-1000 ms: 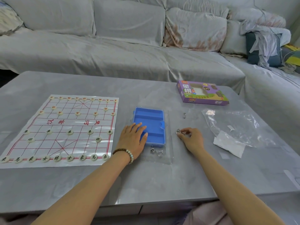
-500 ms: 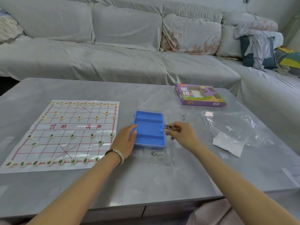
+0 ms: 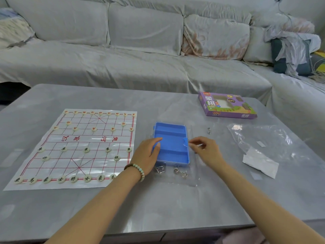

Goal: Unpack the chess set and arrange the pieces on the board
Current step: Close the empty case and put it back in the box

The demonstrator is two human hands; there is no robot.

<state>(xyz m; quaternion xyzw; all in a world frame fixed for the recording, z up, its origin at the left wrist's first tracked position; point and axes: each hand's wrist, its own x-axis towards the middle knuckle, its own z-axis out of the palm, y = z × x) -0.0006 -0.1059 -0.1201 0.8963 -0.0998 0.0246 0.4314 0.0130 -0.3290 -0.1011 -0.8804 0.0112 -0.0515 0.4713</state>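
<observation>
- The blue tray lies between the two hands, its long axis running away from the person, and its compartments look empty.
- The left hand is on the tray's left edge, thumb over the rim and fingers curled against the wall, steadying it.
- The right hand is at the right edge, thumb and forefinger drawn together (too blurred to tell whether they hold anything).
- The xiangqi pieces stand in rows on the board sheet, left of the left hand.
</observation>
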